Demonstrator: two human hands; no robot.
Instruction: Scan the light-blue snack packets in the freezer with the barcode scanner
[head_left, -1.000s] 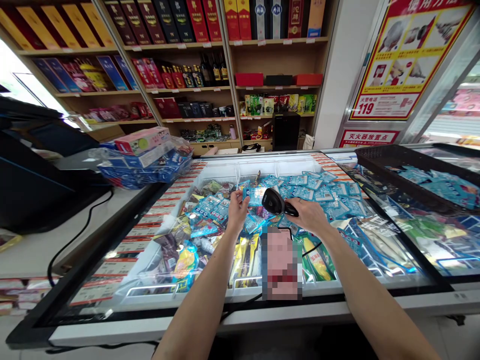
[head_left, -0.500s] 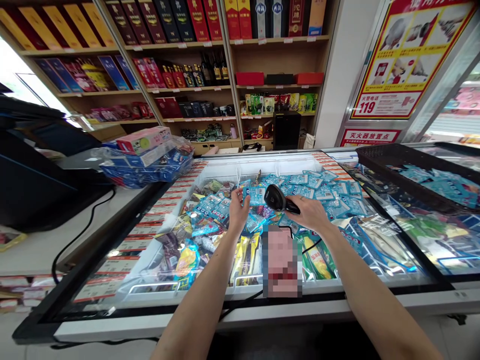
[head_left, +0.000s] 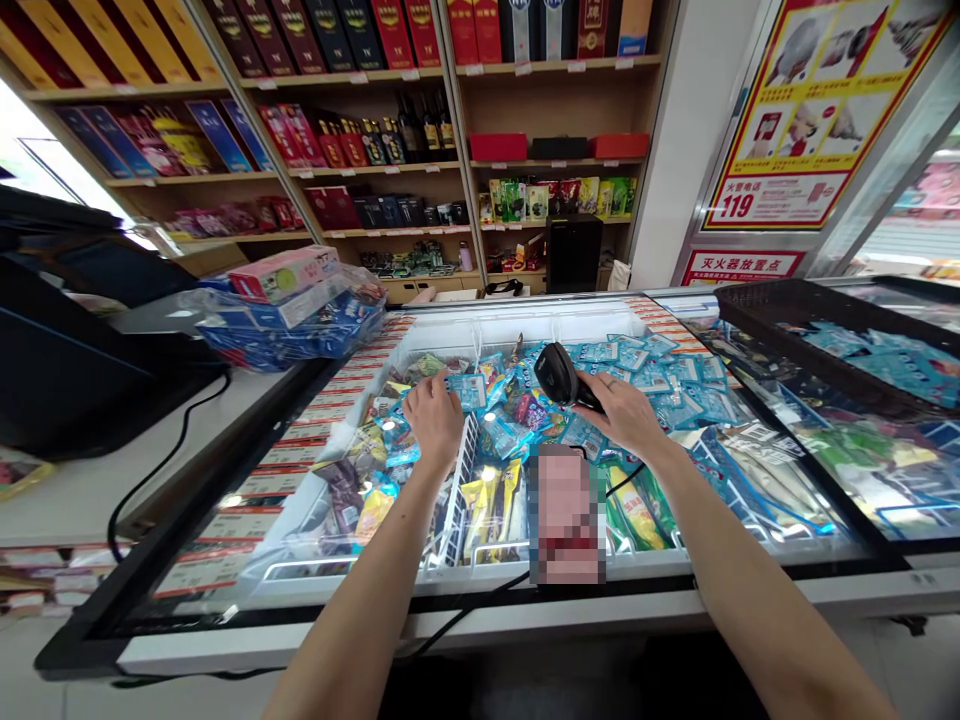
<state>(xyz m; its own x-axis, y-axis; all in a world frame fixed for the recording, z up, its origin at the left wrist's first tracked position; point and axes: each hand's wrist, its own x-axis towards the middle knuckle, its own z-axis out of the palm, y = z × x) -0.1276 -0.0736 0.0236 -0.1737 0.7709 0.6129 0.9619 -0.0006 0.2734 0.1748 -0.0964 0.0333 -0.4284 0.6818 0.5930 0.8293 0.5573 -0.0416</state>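
Note:
In my right hand (head_left: 624, 408) is a black handheld barcode scanner (head_left: 556, 374), its head turned left and its cable hanging below. My left hand (head_left: 435, 418) is closed at the left end of a small blue packet (head_left: 471, 391), low above other packets on the left; the fingertips are partly hidden. Many similar blue packets (head_left: 600, 380) lie spread on the glass top of the freezer (head_left: 315, 590). A phone with a blurred-out screen (head_left: 566, 515) lies in front of the scanner, close to the near edge.
Bagged boxes (head_left: 289, 310) and a black machine (head_left: 67, 330) stand on the left counter. A dark basket (head_left: 750, 310) with blue packets sits at the right. Ice-cream packs (head_left: 491, 505) show through the glass. Stocked shelves (head_left: 367, 85) line the back.
My left hand has moved left with the blue packet, away from the scanner. My right hand and the scanner have shifted only slightly right.

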